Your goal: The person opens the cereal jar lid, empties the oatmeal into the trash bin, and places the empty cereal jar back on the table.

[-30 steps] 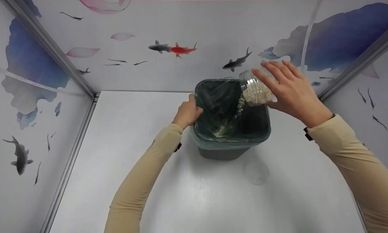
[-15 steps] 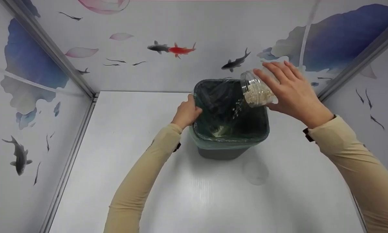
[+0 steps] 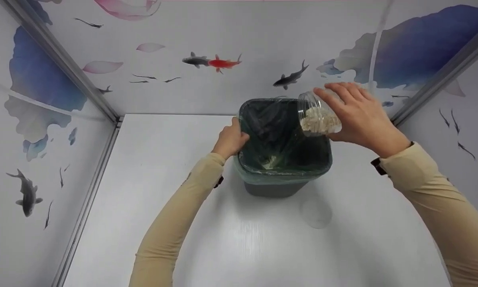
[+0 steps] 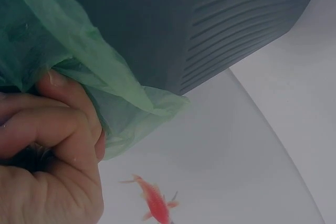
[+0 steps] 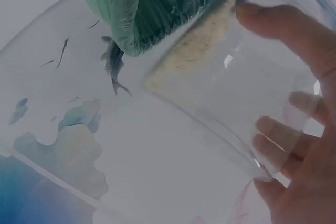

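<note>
My right hand (image 3: 362, 119) grips a clear jar (image 3: 307, 103), fingers and thumb spread round its sides. The jar lies tipped sideways, its mouth facing left over the right part of a grey trash bin (image 3: 274, 189). Pale flakes (image 3: 319, 121) that look like oats rest along its lower side; the right wrist view shows the same flakes (image 5: 191, 51) through the wall. A green bag (image 3: 274, 179) lines the bin, with a small heap of flakes (image 3: 270, 162) at the bottom. My left hand (image 3: 229, 138) holds the bin's left rim, fingers curled at the bag's folded edge (image 4: 121, 82).
A clear round disc like a lid (image 3: 316, 213) lies on the white table (image 3: 167, 159) in front of the bin. White panels painted with fish (image 3: 223, 63) and petals enclose the back and sides, joined by metal frame bars (image 3: 89, 179).
Flakes were falling from the jar into the bag; now no stream shows. The jar and my right hand have dropped slightly and the jar lies more level. The left hand keeps its place.
</note>
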A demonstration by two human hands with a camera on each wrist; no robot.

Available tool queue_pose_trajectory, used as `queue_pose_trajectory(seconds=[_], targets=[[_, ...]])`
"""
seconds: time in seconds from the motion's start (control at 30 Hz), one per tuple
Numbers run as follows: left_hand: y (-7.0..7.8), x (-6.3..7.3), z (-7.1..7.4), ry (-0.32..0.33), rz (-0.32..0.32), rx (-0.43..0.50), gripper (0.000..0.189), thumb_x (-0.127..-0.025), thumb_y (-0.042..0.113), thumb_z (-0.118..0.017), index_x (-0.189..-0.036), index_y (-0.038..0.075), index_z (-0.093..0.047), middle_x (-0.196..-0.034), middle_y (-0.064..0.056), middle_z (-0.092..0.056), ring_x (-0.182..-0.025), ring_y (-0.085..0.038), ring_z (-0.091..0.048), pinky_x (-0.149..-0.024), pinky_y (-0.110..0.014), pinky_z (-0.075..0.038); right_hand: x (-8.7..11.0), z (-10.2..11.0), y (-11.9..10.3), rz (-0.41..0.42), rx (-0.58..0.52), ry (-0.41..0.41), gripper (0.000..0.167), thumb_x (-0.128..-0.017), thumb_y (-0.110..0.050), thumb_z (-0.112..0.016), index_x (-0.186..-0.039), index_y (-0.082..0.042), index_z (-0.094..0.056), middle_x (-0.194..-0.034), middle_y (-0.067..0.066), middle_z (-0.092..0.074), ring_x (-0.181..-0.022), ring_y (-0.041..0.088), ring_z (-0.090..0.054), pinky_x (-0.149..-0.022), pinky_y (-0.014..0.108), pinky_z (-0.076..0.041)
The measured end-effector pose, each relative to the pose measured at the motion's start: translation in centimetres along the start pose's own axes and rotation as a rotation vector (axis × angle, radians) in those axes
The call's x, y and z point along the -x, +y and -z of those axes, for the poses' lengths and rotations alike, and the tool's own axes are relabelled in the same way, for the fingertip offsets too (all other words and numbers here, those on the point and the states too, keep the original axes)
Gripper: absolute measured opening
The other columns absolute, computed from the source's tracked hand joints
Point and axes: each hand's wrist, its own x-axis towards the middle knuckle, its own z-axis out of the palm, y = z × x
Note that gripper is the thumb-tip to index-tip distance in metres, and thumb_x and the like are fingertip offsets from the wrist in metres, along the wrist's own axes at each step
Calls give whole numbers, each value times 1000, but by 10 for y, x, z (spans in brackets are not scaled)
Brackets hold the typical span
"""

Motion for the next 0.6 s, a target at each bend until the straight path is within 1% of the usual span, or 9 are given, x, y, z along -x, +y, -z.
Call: queue_pose_trajectory(seconds=[0.1, 0.23, 0.33, 0.43, 0.6], targets=[[-1, -1, 1, 0, 0, -6, 58, -94, 10, -51, -143, -10, -26, -71, -4, -47, -58, -16, -45, -53, -28, -42, -2, 1, -1, -32, -19, -43, 107, -56, -28, -93, -146, -9, -38, -132, 24, -45, -120, 44, -41, -97, 59, -33], [0, -1, 1, 4, 6, 6, 58, -94, 9, -51, -143, -10, -27, -75, -6, -49, -61, -17, -48, -55, -29, -46, -4, 2, 2, -35, 3, -80, 104, -57, -32, -91, -144, -7, -39, -128, 26, -45, -117, 46, -40, -92, 61, -35], [0, 0, 1, 3, 9, 22, 61, -94, 9, -51, -145, -10, -24, -75, -6, -49, -60, -17, -48, -55, -29, -45, -4, 5, 4, -29, 16, -119, 104, -57, -33, -91, -143, -7, -39, -126, 26, -45, -116, 46, -41, -91, 61, -35], [0, 1, 1, 5, 4, 18, 58, -94, 9, -51, -144, -9, -26, -72, -4, -47, -58, -16, -46, -54, -28, -42, -6, 9, 5, -44, 4, -177, 104, -58, -36, -90, -144, -7, -40, -125, 26, -46, -116, 45, -41, -91, 61, -35], [1, 0, 1, 5, -3, -1, 57, -95, 10, -50, -143, -9, -27, -70, -4, -46, -56, -16, -45, -53, -28, -41, -11, 16, 5, -64, -23, -224, 104, -59, -37, -88, -145, -7, -38, -125, 25, -46, -116, 45, -40, -90, 61, -35]])
